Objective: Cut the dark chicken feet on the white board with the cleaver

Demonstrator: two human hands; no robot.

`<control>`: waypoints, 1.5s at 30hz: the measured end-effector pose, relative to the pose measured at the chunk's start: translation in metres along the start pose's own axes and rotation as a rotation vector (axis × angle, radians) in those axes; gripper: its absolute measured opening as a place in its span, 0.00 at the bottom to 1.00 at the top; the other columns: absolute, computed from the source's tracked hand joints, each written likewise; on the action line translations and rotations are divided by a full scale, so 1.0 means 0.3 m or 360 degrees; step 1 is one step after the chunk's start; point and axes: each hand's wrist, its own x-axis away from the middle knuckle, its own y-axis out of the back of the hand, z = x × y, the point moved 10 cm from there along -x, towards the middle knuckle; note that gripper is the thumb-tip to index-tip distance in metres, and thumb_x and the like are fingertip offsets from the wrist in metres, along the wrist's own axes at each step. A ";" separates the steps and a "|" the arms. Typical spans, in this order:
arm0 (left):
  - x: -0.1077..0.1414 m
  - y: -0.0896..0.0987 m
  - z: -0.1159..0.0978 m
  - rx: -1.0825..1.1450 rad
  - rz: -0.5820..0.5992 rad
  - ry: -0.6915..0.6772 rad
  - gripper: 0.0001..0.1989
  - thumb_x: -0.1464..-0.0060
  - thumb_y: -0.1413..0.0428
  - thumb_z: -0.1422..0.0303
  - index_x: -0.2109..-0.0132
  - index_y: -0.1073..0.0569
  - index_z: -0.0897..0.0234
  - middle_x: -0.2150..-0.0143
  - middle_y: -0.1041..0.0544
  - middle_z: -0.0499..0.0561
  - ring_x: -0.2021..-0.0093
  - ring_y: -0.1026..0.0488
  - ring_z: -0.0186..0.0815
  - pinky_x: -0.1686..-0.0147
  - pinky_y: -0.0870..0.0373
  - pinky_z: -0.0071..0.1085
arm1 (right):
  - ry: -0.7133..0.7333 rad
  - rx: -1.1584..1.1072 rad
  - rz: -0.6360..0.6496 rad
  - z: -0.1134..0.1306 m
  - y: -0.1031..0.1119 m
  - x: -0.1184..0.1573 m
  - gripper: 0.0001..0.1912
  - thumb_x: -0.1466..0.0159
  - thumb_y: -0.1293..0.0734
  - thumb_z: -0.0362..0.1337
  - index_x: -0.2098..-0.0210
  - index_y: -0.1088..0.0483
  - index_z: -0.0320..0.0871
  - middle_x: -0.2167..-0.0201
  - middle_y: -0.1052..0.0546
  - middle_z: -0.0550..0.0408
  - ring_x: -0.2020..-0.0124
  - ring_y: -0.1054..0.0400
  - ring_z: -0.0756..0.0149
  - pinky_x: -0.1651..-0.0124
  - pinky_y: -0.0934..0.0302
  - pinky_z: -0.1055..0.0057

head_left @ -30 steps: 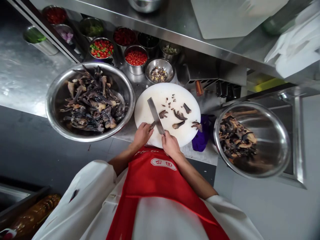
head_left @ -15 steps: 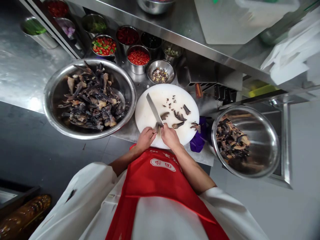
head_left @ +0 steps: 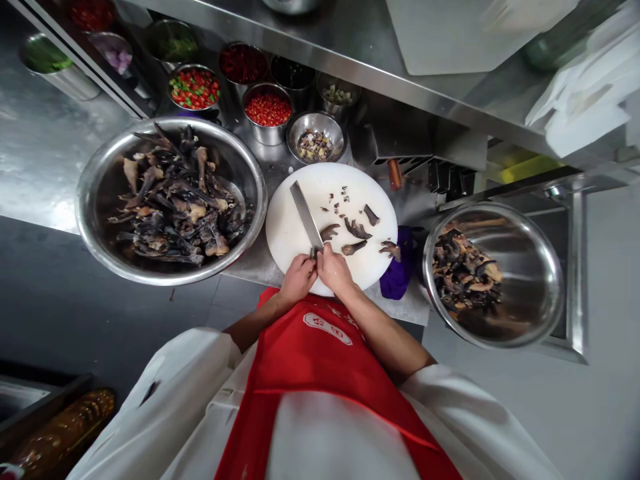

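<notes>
On a metal desk, a wide basin heaped with dark meat stands beside a round white board; over it slants a cleaver, the right hand's grip closed on the handle end, the left hand pinching a small dark piece beside the blade

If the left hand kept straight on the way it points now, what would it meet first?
Most likely the right hand, which grips the knife. The left hand is close beside it; depth leaves contact unclear.
</notes>
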 end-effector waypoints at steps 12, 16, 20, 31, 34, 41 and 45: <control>-0.097 0.040 0.046 -0.0459 0.0134 0.0226 0.21 0.52 0.46 0.76 0.49 0.32 0.62 0.57 0.31 0.58 0.56 0.32 0.46 0.55 0.30 0.44 | -0.0029 -0.0748 -0.0438 -0.224 0.188 0.100 0.15 0.32 0.46 0.46 0.56 0.36 0.44 0.71 0.23 0.52 0.70 0.29 0.61 0.66 0.40 0.69; -0.238 0.031 0.040 -0.0539 0.0182 0.0178 0.32 0.54 0.41 0.71 0.40 0.37 0.59 0.49 0.33 0.61 0.51 0.33 0.50 0.62 0.29 0.42 | -0.0330 -0.0967 -0.0613 -0.465 0.200 0.275 0.17 0.32 0.46 0.49 0.56 0.36 0.43 0.77 0.26 0.56 0.77 0.31 0.63 0.71 0.41 0.70; -0.360 -0.063 -0.030 -0.0560 0.0432 -0.0064 0.45 0.58 0.37 0.67 0.34 0.47 0.53 0.43 0.36 0.62 0.49 0.34 0.53 0.62 0.28 0.42 | -0.0556 -0.0583 -0.0571 -0.687 0.200 0.427 0.16 0.34 0.44 0.42 0.53 0.33 0.41 0.70 0.23 0.48 0.71 0.29 0.59 0.68 0.41 0.68; -0.340 -0.211 -0.131 -0.0509 0.0744 0.0373 0.40 0.54 0.39 0.53 0.35 0.43 0.50 0.37 0.45 0.55 0.43 0.32 0.46 0.48 0.31 0.38 | -0.0463 -0.0327 -0.0140 -0.638 0.051 0.507 0.25 0.33 0.47 0.34 0.38 0.41 0.39 0.64 0.21 0.42 0.63 0.26 0.52 0.61 0.41 0.63; -0.330 -0.213 -0.152 -0.0541 0.0651 0.0481 0.37 0.53 0.41 0.50 0.37 0.39 0.53 0.39 0.42 0.57 0.43 0.33 0.47 0.47 0.32 0.40 | -0.0355 -0.0528 -0.0127 -0.614 0.006 0.521 0.26 0.33 0.48 0.36 0.37 0.41 0.39 0.60 0.22 0.39 0.60 0.26 0.49 0.59 0.40 0.61; -0.365 -0.196 -0.201 -0.0795 0.0419 0.0589 0.39 0.47 0.50 0.43 0.34 0.45 0.54 0.40 0.38 0.62 0.43 0.36 0.53 0.52 0.31 0.47 | -0.0369 -0.1420 -0.0185 -0.750 -0.080 0.522 0.13 0.37 0.43 0.40 0.57 0.32 0.45 0.76 0.26 0.57 0.76 0.31 0.63 0.71 0.40 0.69; -0.413 -0.211 -0.256 -0.1012 0.0255 0.0511 0.39 0.44 0.53 0.45 0.31 0.50 0.56 0.37 0.41 0.64 0.41 0.40 0.55 0.52 0.33 0.49 | -0.0362 -0.2167 -0.0073 -0.793 -0.173 0.451 0.08 0.40 0.38 0.43 0.68 0.38 0.45 0.82 0.34 0.65 0.85 0.40 0.72 0.81 0.46 0.74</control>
